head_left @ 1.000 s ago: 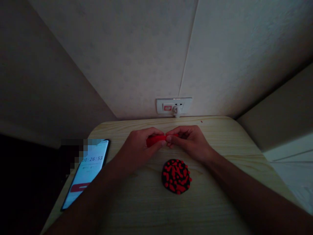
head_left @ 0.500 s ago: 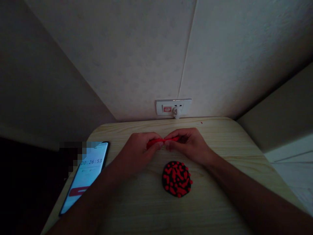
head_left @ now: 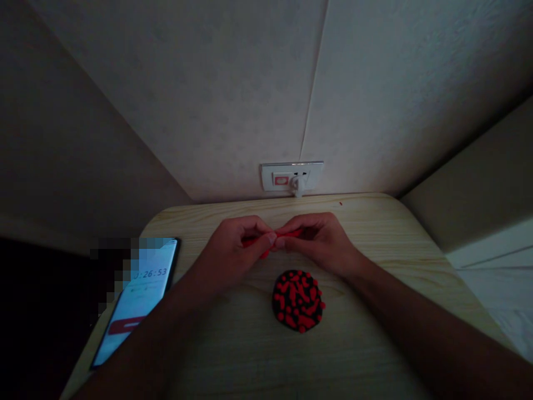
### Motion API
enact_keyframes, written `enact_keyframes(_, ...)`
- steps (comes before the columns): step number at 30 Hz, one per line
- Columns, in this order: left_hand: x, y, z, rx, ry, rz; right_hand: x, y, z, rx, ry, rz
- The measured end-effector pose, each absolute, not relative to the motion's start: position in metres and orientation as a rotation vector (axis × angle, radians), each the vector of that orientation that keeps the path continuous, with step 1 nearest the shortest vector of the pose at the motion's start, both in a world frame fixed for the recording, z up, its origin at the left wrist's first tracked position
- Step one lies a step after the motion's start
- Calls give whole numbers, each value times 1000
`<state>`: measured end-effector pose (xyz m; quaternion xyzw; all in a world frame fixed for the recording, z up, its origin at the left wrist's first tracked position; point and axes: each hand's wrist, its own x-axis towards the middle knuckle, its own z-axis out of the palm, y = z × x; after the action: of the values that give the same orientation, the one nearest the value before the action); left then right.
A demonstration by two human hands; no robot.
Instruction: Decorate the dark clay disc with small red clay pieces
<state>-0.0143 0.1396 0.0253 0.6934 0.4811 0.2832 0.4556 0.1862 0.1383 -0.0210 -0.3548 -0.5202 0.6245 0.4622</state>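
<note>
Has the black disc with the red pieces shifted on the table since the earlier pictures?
No. Judged against the wall socket, the black disc holds its place on the table; the slight shift in view looks like camera movement.

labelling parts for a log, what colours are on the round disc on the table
The disc is black with raised red blobs and dots, clearest in the head view.

- 1 red elongated piece [head_left: 295, 233], partly hidden, held between left hand [head_left: 233, 243] and right hand [head_left: 323, 243].
- 1 roundish black disc [head_left: 287, 311], dotted with raised red bits [head_left: 307, 321], lying flat on the tabletop [head_left: 391, 239].
</note>
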Motion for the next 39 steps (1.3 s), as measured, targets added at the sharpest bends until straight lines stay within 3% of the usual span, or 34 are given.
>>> enact_keyframes(17, -15, 137, 18, 1451, 1146, 722, 186, 139, -19, -853, -1295, 1532)
enact_keyframes(27, -18, 143, 19, 1796, 1161, 828, 189, 140, -17, -866, -1277, 1444)
enact_keyframes(39, -21, 145, 19, 1626, 1158, 756, 188, 136, -16, -952, -1288, 1455)
